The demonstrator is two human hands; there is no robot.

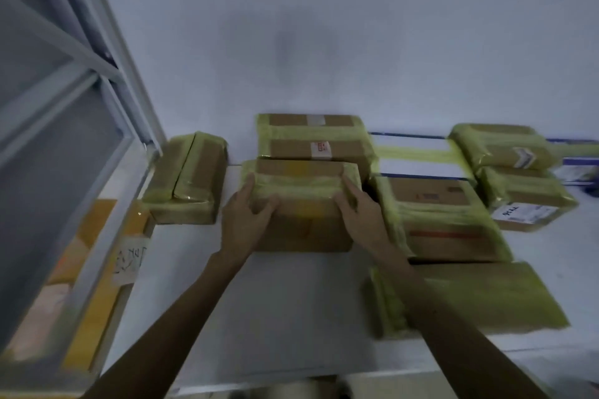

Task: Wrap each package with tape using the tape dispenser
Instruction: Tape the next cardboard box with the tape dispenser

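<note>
Head camera looks down on a white counter where the cardboard box in hand sits at the middle, its far end touching or just short of a larger taped package by the wall. A band of yellowish tape crosses the box's top, while the near half shows bare brown card, so it seems only partly wrapped. The box is framed from both ends, likely to square it up or turn it for another pass of tape. The left hand lies against the left end with fingers fairly straight and spread and the thumb resting on top. The right hand mirrors it at the right end, the index finger stretched along the top edge. Neither hand closes round the box; they press it between them. Both forearms reach forward, converging toward the box. More taped parcels are ranked around: one to the left, a long one just beside the right hand, and a flat one under the right forearm, apparently set aside as finished. No tape dispenser shows anywhere in view.
</note>
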